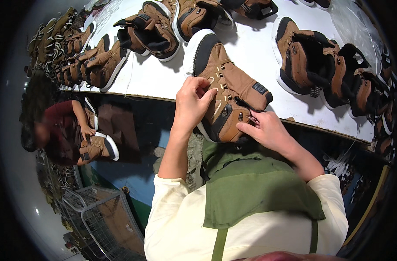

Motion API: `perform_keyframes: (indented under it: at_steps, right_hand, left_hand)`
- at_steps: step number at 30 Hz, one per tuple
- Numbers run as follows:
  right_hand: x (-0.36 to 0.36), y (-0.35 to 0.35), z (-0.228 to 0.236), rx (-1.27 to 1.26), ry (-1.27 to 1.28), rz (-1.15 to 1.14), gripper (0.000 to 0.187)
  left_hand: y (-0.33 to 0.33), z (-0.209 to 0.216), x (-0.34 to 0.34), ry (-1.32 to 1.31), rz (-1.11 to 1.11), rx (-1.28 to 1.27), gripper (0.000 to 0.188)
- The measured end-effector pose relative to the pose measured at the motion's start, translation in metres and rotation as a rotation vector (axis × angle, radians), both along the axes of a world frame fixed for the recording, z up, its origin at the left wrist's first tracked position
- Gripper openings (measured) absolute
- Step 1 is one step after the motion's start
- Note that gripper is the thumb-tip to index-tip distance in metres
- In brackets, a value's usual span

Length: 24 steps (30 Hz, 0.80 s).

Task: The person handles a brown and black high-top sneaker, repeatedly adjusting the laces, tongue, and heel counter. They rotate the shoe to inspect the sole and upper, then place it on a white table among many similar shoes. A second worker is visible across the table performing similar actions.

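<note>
A brown boot (221, 74) with a black toe cap and white sole lies over the table's front edge, its toe pointing away and its collar toward me. Its tongue (254, 92), with a dark label, is folded out to the right. My left hand (193, 100) is closed at the boot's left side, thumb and fingers pinched beside the eyelet loops; what they hold, if anything, is hidden. My right hand (268, 130) grips the collar near a dark metal hook, thumb on the outside. Something thin and pale shows at its fingertips, too small to name.
More brown boots (155, 35) stand along the white table (233, 48), with others (303, 65) at right beside clear plastic wrap (355, 26). At left, another person (59, 128) handles a similar boot (98, 148). A wire cart (103, 217) stands lower left. White laces (337, 167) hang below the table.
</note>
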State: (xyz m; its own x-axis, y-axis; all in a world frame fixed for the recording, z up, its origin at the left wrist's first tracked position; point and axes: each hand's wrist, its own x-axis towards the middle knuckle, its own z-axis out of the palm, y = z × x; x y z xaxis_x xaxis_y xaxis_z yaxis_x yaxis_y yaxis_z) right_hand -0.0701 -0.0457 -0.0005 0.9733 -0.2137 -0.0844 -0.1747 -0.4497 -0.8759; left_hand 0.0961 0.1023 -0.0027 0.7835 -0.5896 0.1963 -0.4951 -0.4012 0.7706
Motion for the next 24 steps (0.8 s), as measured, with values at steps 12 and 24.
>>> perform_keyframes:
  at_steps: [12, 24]
  right_hand:
    - [0.037, -0.058, 0.039, 0.101, -0.285, 0.038, 0.031]
    - [0.084, -0.058, 0.008, -0.352, -0.344, 0.149, 0.025]
  left_hand:
    - [-0.007, -0.005, 0.002, -0.027, 0.02, 0.008, 0.012]
    - [-0.016, 0.002, 0.002, -0.138, -0.015, 0.101, 0.008]
